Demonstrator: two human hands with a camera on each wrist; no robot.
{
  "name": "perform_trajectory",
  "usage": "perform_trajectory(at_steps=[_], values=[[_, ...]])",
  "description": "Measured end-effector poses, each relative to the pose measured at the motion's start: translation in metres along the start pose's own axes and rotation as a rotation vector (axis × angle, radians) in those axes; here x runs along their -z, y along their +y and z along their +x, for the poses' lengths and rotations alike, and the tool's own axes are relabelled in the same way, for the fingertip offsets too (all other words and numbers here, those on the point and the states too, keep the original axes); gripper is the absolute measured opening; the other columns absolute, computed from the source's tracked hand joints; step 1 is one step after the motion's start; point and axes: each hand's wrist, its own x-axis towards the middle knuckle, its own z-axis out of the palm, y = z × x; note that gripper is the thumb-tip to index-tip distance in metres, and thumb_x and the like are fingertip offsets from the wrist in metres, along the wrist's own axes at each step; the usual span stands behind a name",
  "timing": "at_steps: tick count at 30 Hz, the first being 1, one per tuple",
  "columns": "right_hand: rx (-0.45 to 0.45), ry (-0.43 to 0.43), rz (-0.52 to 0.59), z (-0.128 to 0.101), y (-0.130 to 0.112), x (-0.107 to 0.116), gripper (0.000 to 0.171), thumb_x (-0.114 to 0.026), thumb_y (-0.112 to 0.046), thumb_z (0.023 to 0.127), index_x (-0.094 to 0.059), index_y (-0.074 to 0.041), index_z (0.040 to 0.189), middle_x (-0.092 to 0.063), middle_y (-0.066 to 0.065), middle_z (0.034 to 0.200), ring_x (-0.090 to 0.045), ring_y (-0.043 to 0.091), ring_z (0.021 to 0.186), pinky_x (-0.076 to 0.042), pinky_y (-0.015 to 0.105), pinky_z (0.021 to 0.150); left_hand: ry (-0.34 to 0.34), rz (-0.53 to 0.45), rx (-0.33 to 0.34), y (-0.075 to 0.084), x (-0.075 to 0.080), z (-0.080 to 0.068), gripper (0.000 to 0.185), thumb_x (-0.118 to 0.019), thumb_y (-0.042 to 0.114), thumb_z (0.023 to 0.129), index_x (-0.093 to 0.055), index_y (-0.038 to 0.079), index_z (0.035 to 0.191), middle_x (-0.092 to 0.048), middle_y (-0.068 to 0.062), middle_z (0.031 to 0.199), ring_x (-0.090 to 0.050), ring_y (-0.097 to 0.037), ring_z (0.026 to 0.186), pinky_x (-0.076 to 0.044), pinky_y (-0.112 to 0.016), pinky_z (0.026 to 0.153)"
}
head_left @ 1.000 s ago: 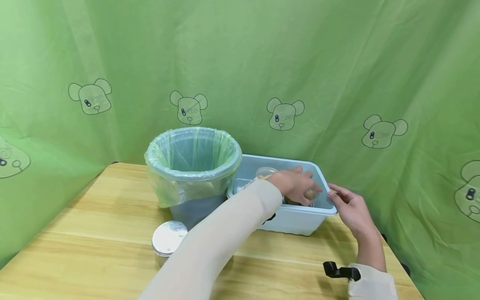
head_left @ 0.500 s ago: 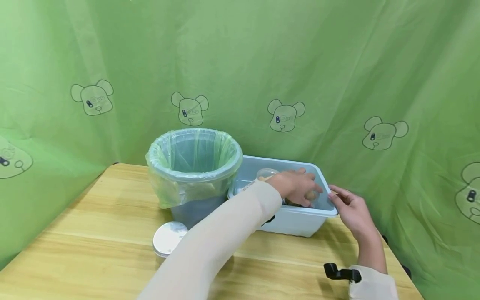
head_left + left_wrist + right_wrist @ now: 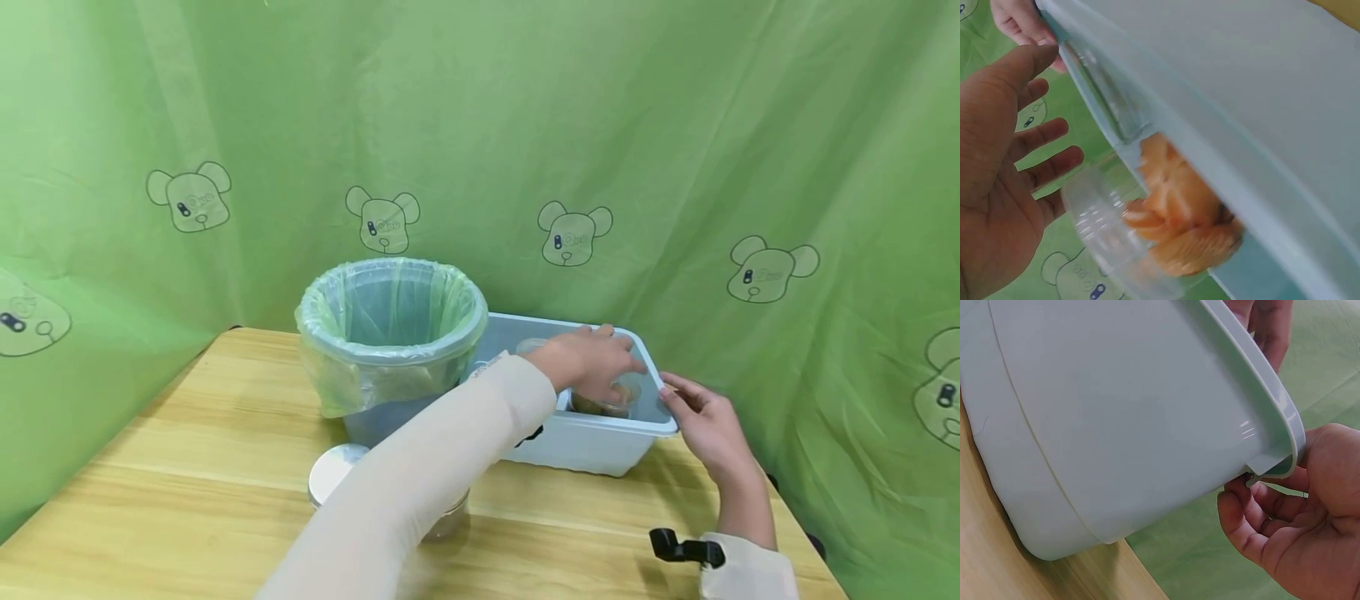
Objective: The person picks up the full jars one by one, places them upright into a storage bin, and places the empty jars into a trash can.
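Clear cup (image 3: 602,400) under left hand (image 3: 588,367).

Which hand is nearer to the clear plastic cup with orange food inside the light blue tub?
Left. The left hand reaches over the clear plastic cup; the right hand rests at the light blue tub rim.

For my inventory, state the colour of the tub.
Pale blue tub, clearest in the right wrist view.

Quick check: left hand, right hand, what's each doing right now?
Left hand: open, fingers spread over the clear cup of orange pieces in the pale blue bin; no grip visible.
Right hand: fingers curled on the bin's rim.
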Motion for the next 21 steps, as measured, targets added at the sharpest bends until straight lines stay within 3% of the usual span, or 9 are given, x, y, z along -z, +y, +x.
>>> perform_trajectory(at_steps=[7,12,21], values=[[0.008,-0.006,0.011,0.0,0.001,0.0,0.06,-0.045,-0.043,0.109,-0.043,-0.004,0.155,-0.052,0.027,0.145,-0.054,-0.003,0.101,-0.052,0.016,0.076,0.027,0.028,0.006,-0.008,0.019,-0.013,0.066,-0.051,0.06,0.101,-0.03,0.041,0.16,-0.029,0.007,0.165,-0.029,-0.017,0.148,-0.025,-0.04,0.123],[0.001,-0.015,0.018,0.002,0.0,0.0,0.061,-0.044,-0.043,0.109,-0.042,-0.004,0.155,-0.051,0.028,0.146,-0.055,-0.001,0.102,-0.052,0.016,0.076,0.033,0.061,0.024,-0.017,0.032,-0.026,0.063,-0.049,0.056,0.104,-0.028,0.039,0.161,-0.023,0.005,0.168,-0.023,-0.018,0.153,-0.021,-0.043,0.125],[-0.001,-0.016,0.022,0.002,0.001,0.0,0.06,-0.044,-0.042,0.109,-0.042,-0.003,0.155,-0.05,0.029,0.146,-0.055,-0.004,0.1,-0.053,0.016,0.076,0.061,0.108,0.028,-0.023,0.042,-0.048,0.062,-0.048,0.057,0.104,-0.032,0.038,0.16,-0.026,0.005,0.167,-0.024,-0.021,0.152,-0.022,-0.045,0.125]])
